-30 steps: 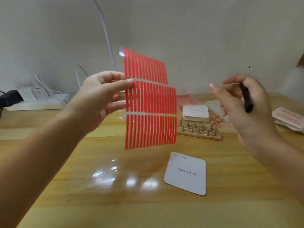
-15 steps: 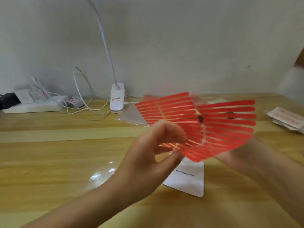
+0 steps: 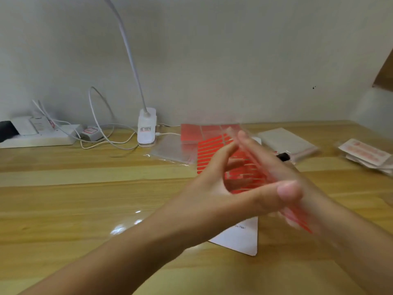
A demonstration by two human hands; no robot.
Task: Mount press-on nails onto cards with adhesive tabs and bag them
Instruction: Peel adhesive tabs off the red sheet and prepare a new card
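Swung down from upright: red adhesive-tab sheet (image 3: pixel 214 153) now lies nearly flat between both hands, low over the table (image 3: pixel 85 199).

Left hand (image 3: pixel 221 188) has thumb and fingers stretched forward along the sheet's near side, seemingly pinching its edge; blur hides the contact. Right hand (image 3: pixel 282 179) is blurred; its grip cannot be told, though a black pen-like tool (image 3: pixel 282 156) pokes out past its far side. White card (image 3: pixel 240 239), printed "Nail", lies just below both wrists. Clear bags (image 3: pixel 287 141) lie beyond the right hand. Judgement: steady the sheet flat first, then lift one tab by its corner with the tool, keeping fingers off the adhesive.
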